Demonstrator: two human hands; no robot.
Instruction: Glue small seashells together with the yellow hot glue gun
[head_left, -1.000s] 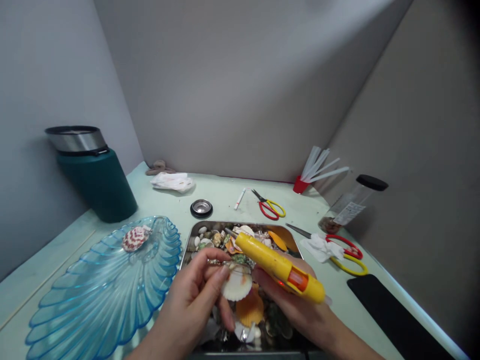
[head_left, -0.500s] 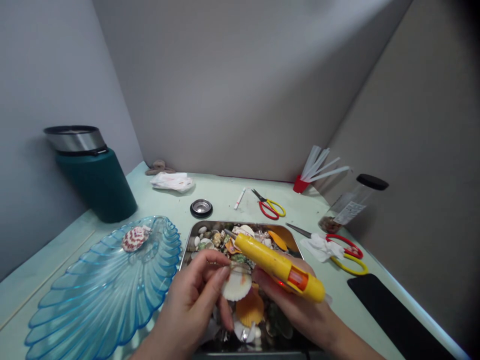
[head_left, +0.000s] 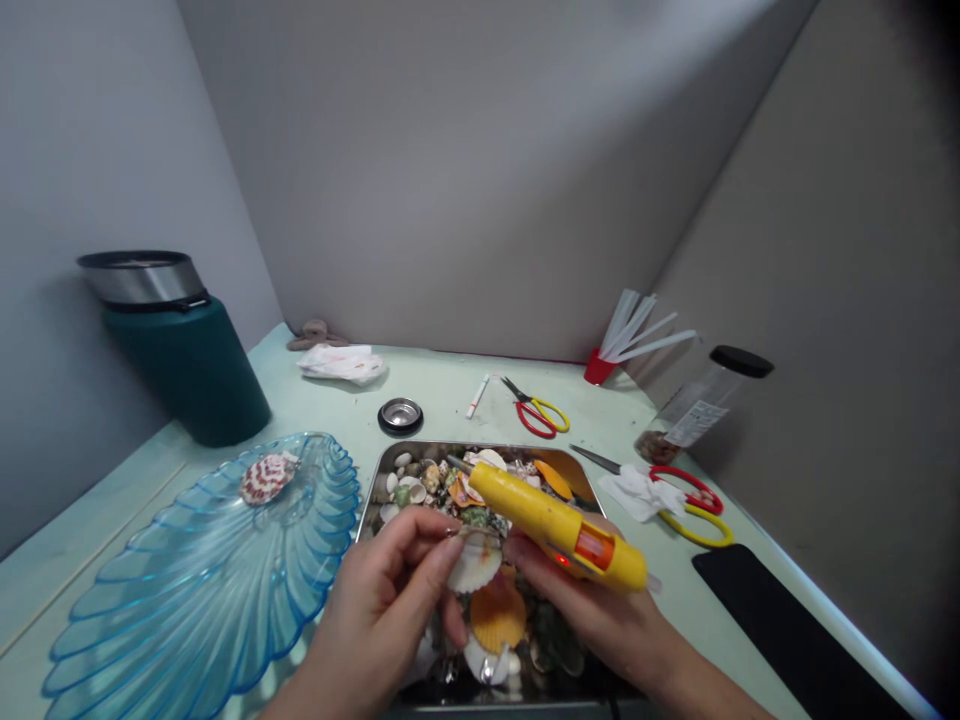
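Observation:
Between the thumb and fingers of my left hand (head_left: pixel 397 590) is a pale scallop shell (head_left: pixel 475 562) with an orange-brown mark near its hinge. My right hand (head_left: pixel 577 590) grips a yellow hot glue gun (head_left: pixel 555 525), its nozzle pointing up and left over the tray and a small red light glowing on it. The fingertips of my right hand are close to the shell's right edge; whether they touch it I cannot tell. Under both hands lies a metal tray (head_left: pixel 480 446) full of mixed shells, with an orange scallop shell (head_left: pixel 498 615) just below the held one.
On the left are a blue glass shell-shaped dish (head_left: pixel 195 590) with a red-and-white shell (head_left: pixel 268 478) and a green bottle (head_left: pixel 187 370). Behind the tray lie a round lid (head_left: pixel 400 415) and scissors (head_left: pixel 537 408). To the right are larger scissors (head_left: pixel 694 505), a tissue (head_left: pixel 641 495) and a jar (head_left: pixel 697 405).
The shell in my left hand has tilted slightly, its lower edge now raised. The glue gun stays nearly in place in my right hand. The whole view has shifted a little.

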